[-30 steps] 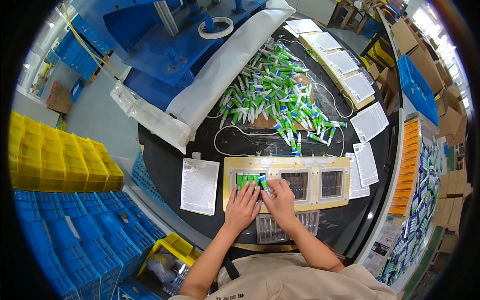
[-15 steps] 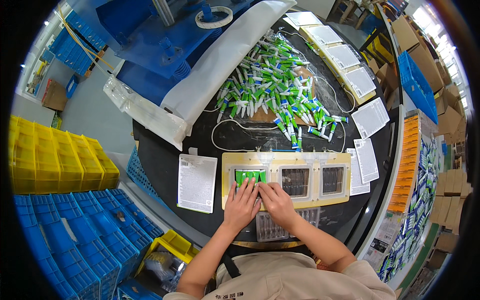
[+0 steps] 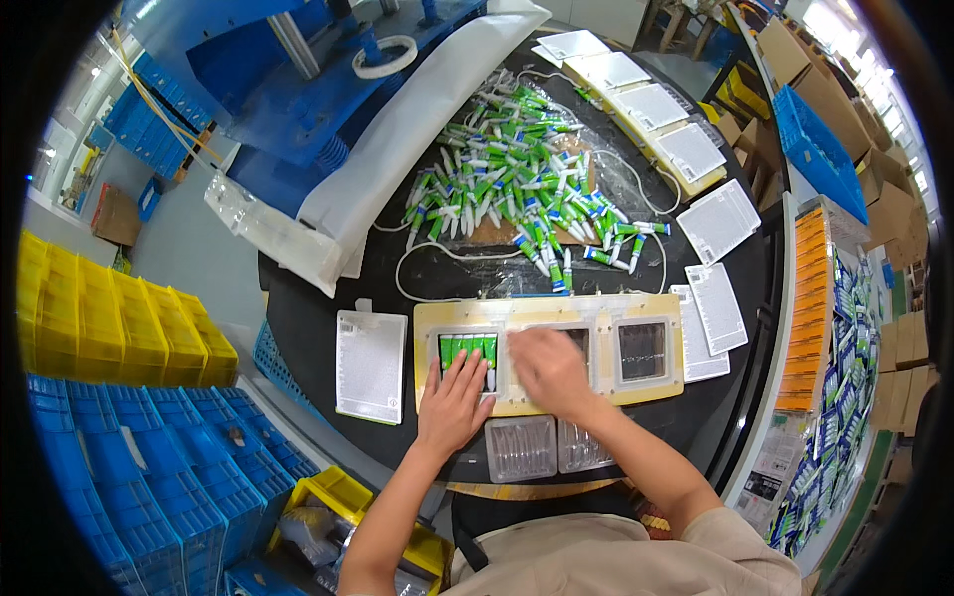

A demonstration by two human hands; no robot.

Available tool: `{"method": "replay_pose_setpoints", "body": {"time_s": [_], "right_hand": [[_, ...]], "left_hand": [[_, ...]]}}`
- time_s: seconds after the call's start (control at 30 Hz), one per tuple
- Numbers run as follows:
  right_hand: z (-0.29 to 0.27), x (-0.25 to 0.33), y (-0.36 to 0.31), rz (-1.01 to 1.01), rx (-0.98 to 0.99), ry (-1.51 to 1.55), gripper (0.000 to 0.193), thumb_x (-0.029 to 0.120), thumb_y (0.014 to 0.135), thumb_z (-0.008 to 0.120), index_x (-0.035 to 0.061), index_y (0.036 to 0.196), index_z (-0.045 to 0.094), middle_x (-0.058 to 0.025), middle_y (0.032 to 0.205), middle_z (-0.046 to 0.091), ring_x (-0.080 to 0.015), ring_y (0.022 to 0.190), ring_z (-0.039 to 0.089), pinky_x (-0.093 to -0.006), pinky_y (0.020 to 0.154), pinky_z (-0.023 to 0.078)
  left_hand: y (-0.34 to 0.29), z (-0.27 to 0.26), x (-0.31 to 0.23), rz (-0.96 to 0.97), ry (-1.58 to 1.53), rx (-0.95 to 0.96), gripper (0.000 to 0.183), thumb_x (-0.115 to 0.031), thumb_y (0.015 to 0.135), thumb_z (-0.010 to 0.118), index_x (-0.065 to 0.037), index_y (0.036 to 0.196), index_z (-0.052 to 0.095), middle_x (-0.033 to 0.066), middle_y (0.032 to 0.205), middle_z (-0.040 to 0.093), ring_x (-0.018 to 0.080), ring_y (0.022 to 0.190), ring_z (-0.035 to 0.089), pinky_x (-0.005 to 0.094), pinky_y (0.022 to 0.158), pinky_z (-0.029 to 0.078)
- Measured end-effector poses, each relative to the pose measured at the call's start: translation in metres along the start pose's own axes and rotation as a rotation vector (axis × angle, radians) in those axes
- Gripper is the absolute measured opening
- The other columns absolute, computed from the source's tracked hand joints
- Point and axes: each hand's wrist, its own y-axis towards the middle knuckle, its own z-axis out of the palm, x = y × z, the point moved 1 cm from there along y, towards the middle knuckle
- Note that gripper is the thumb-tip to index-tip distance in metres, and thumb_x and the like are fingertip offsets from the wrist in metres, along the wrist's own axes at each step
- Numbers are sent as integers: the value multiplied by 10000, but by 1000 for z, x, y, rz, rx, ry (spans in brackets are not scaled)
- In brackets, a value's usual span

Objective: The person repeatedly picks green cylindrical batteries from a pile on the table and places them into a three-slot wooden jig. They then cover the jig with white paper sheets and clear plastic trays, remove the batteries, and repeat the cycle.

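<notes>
A yellow frame with three windows [image 3: 423, 343] lies on the black round table in front of me. Small green tubes with white ends [image 3: 467, 348] stand side by side in its left window. My left hand [image 3: 454, 407] rests on them, fingers stretched out over their lower part. My right hand [image 3: 552, 375] hovers, blurred, over the middle window and partly hides it; its fingers are too smeared to read. Dark slots show in the right window [image 3: 642, 353]. Two clear plastic blister trays [image 3: 522, 449] lie just below the frame.
Beyond the frame spreads a heap of green-and-white tubes [image 3: 497, 184], with a white cord around it. Printed white cards [image 3: 371, 368] lie left and right. A blue machine [image 3: 288, 109] stands at far left, above yellow crates [image 3: 119, 318] and blue crates [image 3: 149, 467].
My right hand has left the tubes beside my left hand and moved right, over the middle window. My left hand stays on the tubes. The whole view has shifted slightly.
</notes>
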Motion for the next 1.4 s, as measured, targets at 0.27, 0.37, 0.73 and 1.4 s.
{"method": "replay_pose_setpoints", "body": {"time_s": [0.27,0.37,0.73,1.4], "right_hand": [[-20,-146,70,807,278,-275,464,452,765,859,8,714,735,-197,724,708,-378,711,710,-465,655,549],[-9,-172,68,916,315,-25,369,365,698,903,18,711,776,-178,660,707,-333,647,713,-412,659,565],[-78,-39,-17,-134,112,-102,243,40,818,708,-12,1055,716,-120,1094,722,-231,952,714,-321,753,604],[-51,-12,-43,289,-233,87,232,-39,804,772,-8,1028,720,-162,999,718,-319,819,718,-372,715,592]], "left_hand": [[153,19,25,126,-180,-143,329,-31,859,685,-20,1187,661,107,1256,657,314,1119,631,431,911,535],[213,50,39,412,192,182,314,-75,815,646,-57,1127,680,55,1182,638,234,1112,613,359,777,541],[125,-2,-16,-412,-1026,-143,247,20,934,677,-26,1175,697,131,1168,686,233,997,737,306,760,596],[59,40,-68,21,-190,-479,256,-5,799,809,-24,1039,720,113,1035,741,294,871,721,386,763,586]]}}
